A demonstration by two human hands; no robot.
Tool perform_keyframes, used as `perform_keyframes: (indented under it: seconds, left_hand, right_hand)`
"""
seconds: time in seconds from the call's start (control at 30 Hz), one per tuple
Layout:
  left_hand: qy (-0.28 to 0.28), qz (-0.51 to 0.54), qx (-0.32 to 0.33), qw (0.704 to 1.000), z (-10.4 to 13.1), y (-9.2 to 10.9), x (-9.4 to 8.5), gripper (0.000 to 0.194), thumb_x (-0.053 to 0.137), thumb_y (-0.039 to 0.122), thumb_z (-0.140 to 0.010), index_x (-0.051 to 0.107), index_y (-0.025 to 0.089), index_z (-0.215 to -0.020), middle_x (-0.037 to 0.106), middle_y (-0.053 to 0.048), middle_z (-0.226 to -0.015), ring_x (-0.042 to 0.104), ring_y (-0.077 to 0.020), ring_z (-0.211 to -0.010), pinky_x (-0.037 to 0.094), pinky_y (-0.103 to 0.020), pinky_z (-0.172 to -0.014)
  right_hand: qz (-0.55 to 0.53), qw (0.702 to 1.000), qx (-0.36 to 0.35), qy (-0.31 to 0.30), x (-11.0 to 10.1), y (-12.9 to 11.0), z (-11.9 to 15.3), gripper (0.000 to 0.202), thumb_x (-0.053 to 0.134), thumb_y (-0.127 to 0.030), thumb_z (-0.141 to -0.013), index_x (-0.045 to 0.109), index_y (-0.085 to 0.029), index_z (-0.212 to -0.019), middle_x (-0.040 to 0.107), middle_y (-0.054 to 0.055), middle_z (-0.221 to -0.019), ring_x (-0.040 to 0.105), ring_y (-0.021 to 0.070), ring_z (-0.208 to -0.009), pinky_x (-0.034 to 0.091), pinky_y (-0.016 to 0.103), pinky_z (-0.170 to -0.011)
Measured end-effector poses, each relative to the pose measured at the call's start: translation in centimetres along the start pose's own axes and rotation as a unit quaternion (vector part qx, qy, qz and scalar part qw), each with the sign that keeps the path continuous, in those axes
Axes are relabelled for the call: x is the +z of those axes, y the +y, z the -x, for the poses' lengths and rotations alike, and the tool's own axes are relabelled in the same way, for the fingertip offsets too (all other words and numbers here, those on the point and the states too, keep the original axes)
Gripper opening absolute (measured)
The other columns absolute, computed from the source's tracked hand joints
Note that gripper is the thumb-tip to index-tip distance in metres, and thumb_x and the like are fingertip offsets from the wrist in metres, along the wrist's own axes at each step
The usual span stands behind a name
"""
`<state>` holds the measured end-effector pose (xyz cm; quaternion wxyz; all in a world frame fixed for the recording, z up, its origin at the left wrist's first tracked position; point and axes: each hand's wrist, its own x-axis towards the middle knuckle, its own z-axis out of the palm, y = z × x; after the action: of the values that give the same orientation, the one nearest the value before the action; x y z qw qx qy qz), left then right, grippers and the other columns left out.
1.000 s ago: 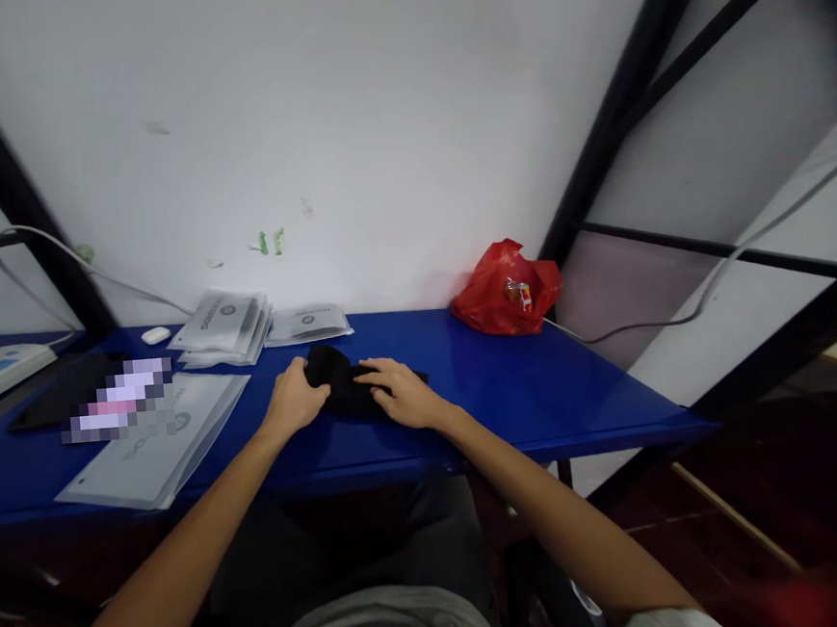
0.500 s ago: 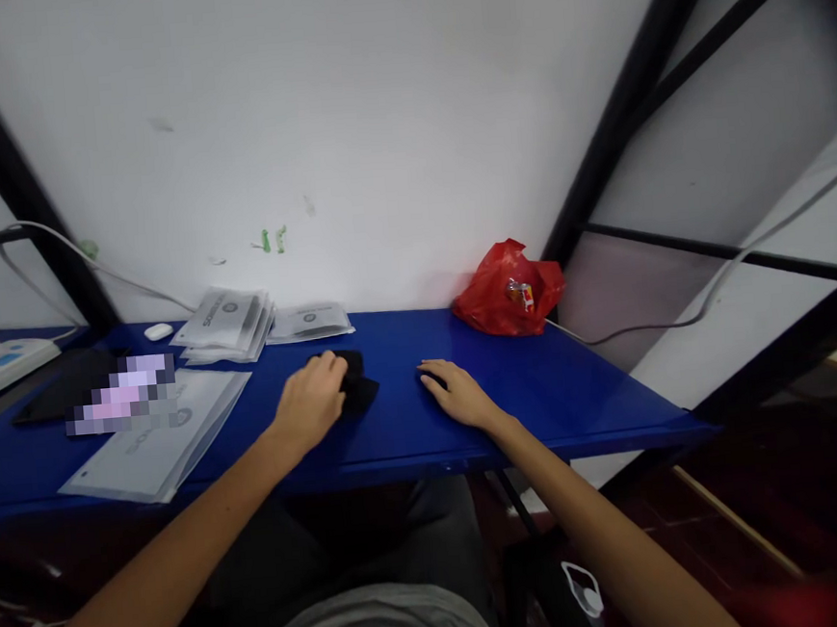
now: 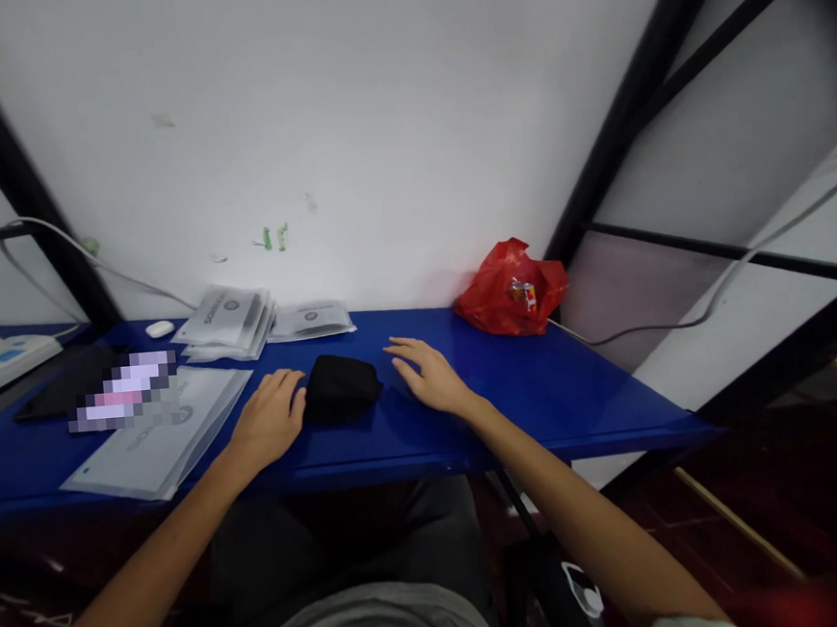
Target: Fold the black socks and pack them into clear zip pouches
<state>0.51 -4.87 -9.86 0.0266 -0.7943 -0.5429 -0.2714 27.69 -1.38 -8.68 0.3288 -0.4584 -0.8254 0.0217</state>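
Observation:
A folded black cloth bundle [image 3: 342, 387] lies on the blue desk [image 3: 429, 443] between my hands; what it is exactly I cannot make out. Close to its left edge is my left hand [image 3: 271, 414], palm down, fingers stretched forward and holding nothing. On the other side, a small gap away from the black bundle, my right hand [image 3: 430, 375] hovers or rests with its fingers spread. Left of my left hand lies a frosted zip bag [image 3: 160, 445] with printed lettering.
A stack of frosted zip bags [image 3: 223, 319] and a flatter zip bag [image 3: 310, 320] lie by the wall. A red plastic bag [image 3: 511, 292] sits at the back right. Far left are a blurred-out screen [image 3: 124, 390], a white case [image 3: 160, 329] and a power strip [image 3: 13, 363].
My left hand has let go of the black bundle and moved left, leaving it in full view on the desk. My right hand has shifted left and forward, its fingers opening wider.

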Motion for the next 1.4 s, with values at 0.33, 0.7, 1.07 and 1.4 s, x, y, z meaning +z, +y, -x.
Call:
perform_keyframes:
  seconds: [0.33, 0.7, 1.07, 1.4]
  left_hand:
    - [-0.039, 0.012, -0.038, 0.998, 0.5, -3.3, 2.6, 0.04, 0.032, 0.019, -0.087, 0.057, 0.008, -0.117, 0.055, -0.015, -0.125, 0.045, -0.0262, -0.12, 0.035, -0.042, -0.105]
    - [-0.015, 0.01, -0.048, 0.999, 0.7, -2.2, 2.2, 0.034, 0.038, 0.019, -0.088, 0.058, 0.011, -0.114, 0.057, -0.013, -0.121, 0.048, -0.0247, -0.116, 0.039, -0.041, -0.102]
    - [0.06, -0.073, -0.123, 0.988, 2.4, -2.3, -1.8, 0.026, 0.037, 0.019, -0.09, 0.058, 0.015, -0.105, 0.059, -0.012, -0.099, 0.05, -0.0271, -0.1, 0.045, -0.042, -0.084]
    - [-0.024, -0.161, -0.229, 0.96, 3.3, -4.8, -2.9, 0.027, 0.036, 0.019, -0.089, 0.062, 0.014, -0.087, 0.062, -0.013, -0.092, 0.06, -0.0267, -0.088, 0.048, -0.033, -0.063]
  right_hand:
    - [0.001, 0.979, -0.104, -0.174, 4.6, -5.3, -2.8, 0.039, 0.042, -0.025, -0.091, 0.054, -0.017, -0.127, 0.046, 0.013, -0.139, 0.04, 0.0232, -0.131, 0.03, 0.044, -0.109]
    - [0.05, 0.987, -0.039, -0.146, 3.1, -3.9, -2.9, 0.041, 0.041, -0.031, -0.091, 0.054, -0.018, -0.127, 0.048, 0.013, -0.138, 0.045, 0.0256, -0.126, 0.035, 0.047, -0.105]
    - [0.002, 0.987, -0.094, -0.133, 5.9, -3.3, -3.2, 0.038, 0.039, -0.034, -0.093, 0.054, -0.025, -0.127, 0.043, 0.01, -0.142, 0.035, 0.0251, -0.134, 0.027, 0.055, -0.108]
    - [0.054, 0.985, -0.075, -0.147, 6.8, -4.9, -3.9, 0.046, 0.039, -0.04, -0.092, 0.048, -0.018, -0.131, 0.045, 0.013, -0.14, 0.036, 0.0253, -0.133, 0.028, 0.051, -0.109]
